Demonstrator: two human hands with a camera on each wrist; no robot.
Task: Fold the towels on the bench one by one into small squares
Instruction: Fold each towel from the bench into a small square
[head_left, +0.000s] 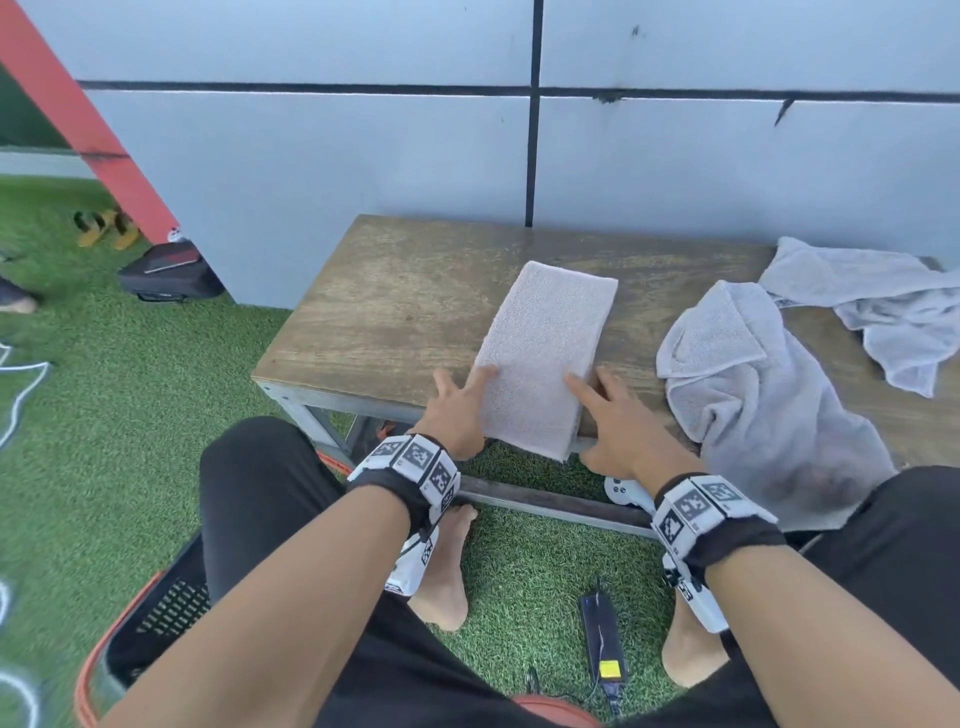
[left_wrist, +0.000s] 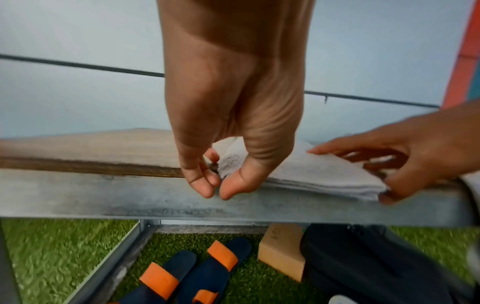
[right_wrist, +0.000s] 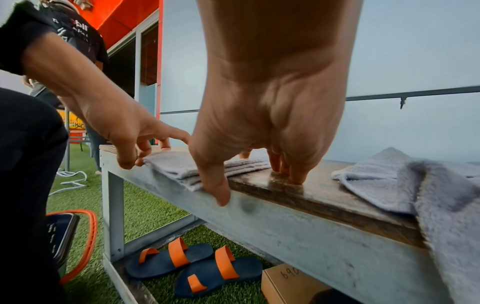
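A grey towel (head_left: 540, 353) folded into a long strip lies flat across the wooden bench (head_left: 395, 312), its near end overhanging the front edge. My left hand (head_left: 457, 410) is at the near left corner, index finger on top. In the left wrist view the left hand (left_wrist: 218, 185) has thumb and curled fingers closed round that corner of the towel (left_wrist: 311, 174). My right hand (head_left: 618, 421) holds the near right corner. Its index finger lies on top, its thumb (right_wrist: 221, 195) sits at the towel's (right_wrist: 176, 164) front edge, and its other fingers stand on the wood.
Two crumpled grey towels (head_left: 753, 395) (head_left: 883, 306) lie on the bench to the right, one hanging over the front. Sandals (right_wrist: 194, 265) and a cardboard box (right_wrist: 285, 288) sit under the bench. A power adapter (head_left: 602, 639) lies on the grass, a basket (head_left: 145, 623) at my left.
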